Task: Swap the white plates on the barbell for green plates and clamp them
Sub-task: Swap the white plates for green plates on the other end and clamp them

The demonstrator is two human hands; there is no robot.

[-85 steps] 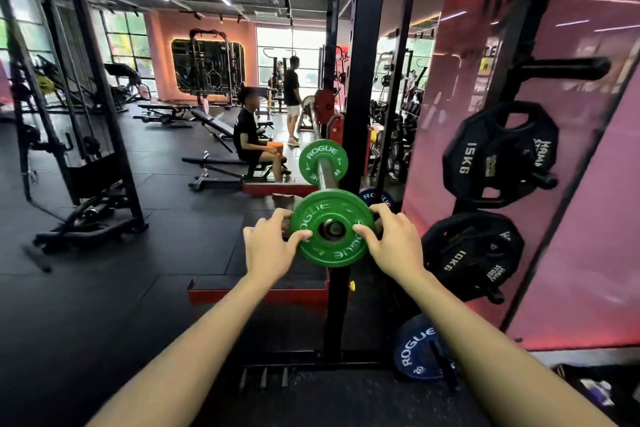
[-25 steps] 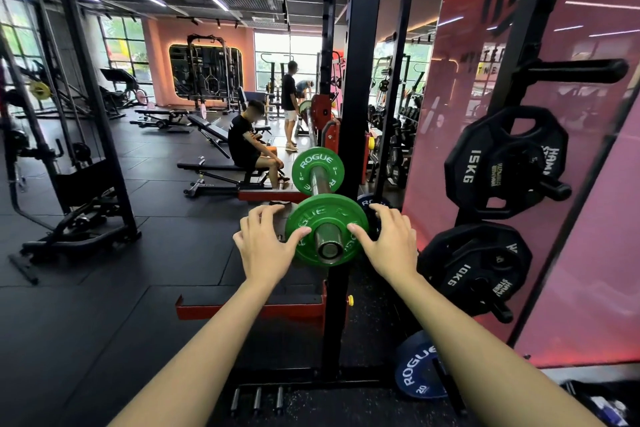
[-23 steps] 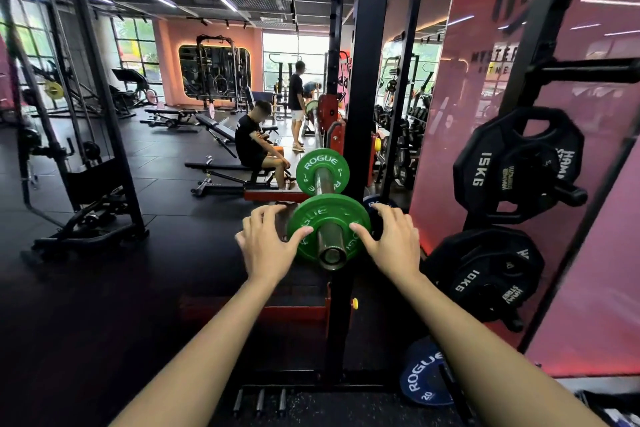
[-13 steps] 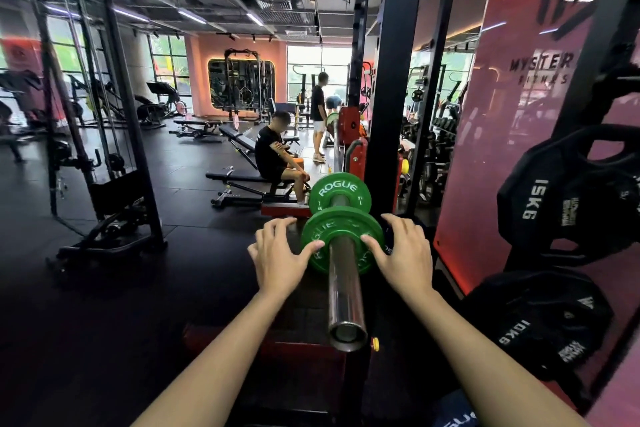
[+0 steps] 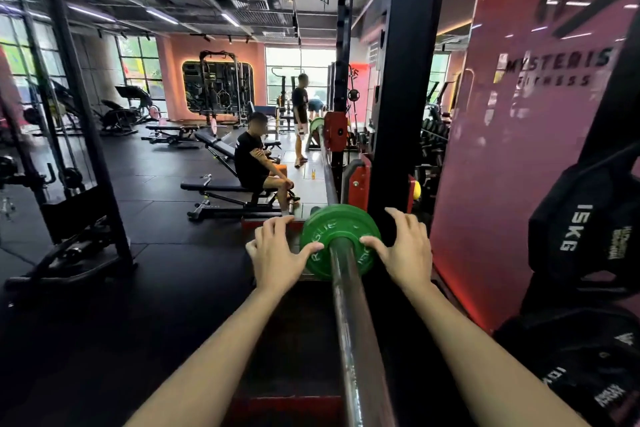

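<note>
A green Rogue plate sits on the steel barbell sleeve, far along it and close to the rack. My left hand holds the plate's left rim, thumb on its face. My right hand holds the right rim the same way. The bare sleeve runs from the plate back toward me. At the bar's far end a second green plate shows small. No white plate or clamp is in view.
The black rack upright and a red bar hook stand just behind the plate. Black 15 kg and 10 kg plates hang on pegs at right. A person sits on a bench; another stands beyond.
Both hands have slid the green plate along the sleeve away from me toward the rack. Much more bare sleeve now shows in front of it, and my head has moved closer.
</note>
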